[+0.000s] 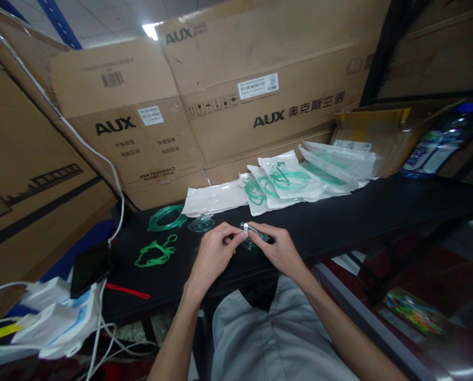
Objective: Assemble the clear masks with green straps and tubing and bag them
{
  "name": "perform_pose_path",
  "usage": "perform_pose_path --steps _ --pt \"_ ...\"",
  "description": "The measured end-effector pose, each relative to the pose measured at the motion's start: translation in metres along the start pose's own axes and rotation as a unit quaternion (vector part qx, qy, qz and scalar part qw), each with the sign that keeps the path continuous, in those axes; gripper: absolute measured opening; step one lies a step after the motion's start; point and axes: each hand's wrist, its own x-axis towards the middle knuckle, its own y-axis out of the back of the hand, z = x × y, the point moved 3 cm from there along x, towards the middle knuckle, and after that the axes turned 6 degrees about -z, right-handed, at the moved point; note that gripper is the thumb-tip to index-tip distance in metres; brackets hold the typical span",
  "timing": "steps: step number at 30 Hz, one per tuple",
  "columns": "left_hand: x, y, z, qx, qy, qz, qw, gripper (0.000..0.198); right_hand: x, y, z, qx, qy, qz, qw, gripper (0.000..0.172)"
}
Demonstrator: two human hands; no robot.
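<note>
Close together at the table's front edge, my left hand [216, 248] and my right hand [279, 246] are both closed on a clear greenish plastic mask [253, 243]. A small silvery metal strip [245, 227] stands up between my thumbs and fingertips. Part of the mask is hidden behind my fingers. Left of my hands lies another clear plastic piece [201, 224], curved like a mask. Beyond it rests a coil of green tubing [167, 218], and nearer to me a bright green elastic strap [156, 254] lies loosely looped.
White packets with green contents [288, 180] lean in an overlapping row along the cardboard at the back. Beside them lies a flat white packet [215, 198]. A blue-capped bottle [438, 140] stands right. Left are a phone [90, 269], white chargers [49, 317] and a red strip [128, 291].
</note>
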Motion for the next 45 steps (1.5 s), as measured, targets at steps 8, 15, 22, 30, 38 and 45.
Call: perform_pose_path --steps 8,15,22,30,38,45 --pt "0.0 -0.005 0.002 0.002 -0.009 0.002 1.0 0.025 -0.002 0.001 0.003 0.019 0.016 -0.002 1.0 0.024" --pt "0.001 -0.008 0.0 -0.032 -0.001 -0.003 0.999 0.028 -0.003 -0.001 0.006 0.007 -0.013 0.022 1.0 0.025" --pt "0.003 -0.004 0.002 -0.036 -0.013 0.0 0.999 0.024 -0.001 0.002 -0.002 -0.029 -0.018 -0.009 0.999 0.023" --pt "0.0 0.006 0.009 0.036 -0.111 -0.044 0.992 0.022 -0.001 0.003 -0.007 -0.002 -0.029 -0.027 0.999 0.023" --pt "-0.003 0.019 0.004 0.062 -0.085 -0.049 0.993 0.027 -0.001 0.003 -0.006 0.07 -0.039 -0.083 0.993 0.023" --pt "-0.004 0.027 0.0 0.064 -0.087 -0.042 0.993 0.026 -0.002 0.001 -0.005 0.095 -0.031 -0.128 0.987 0.032"
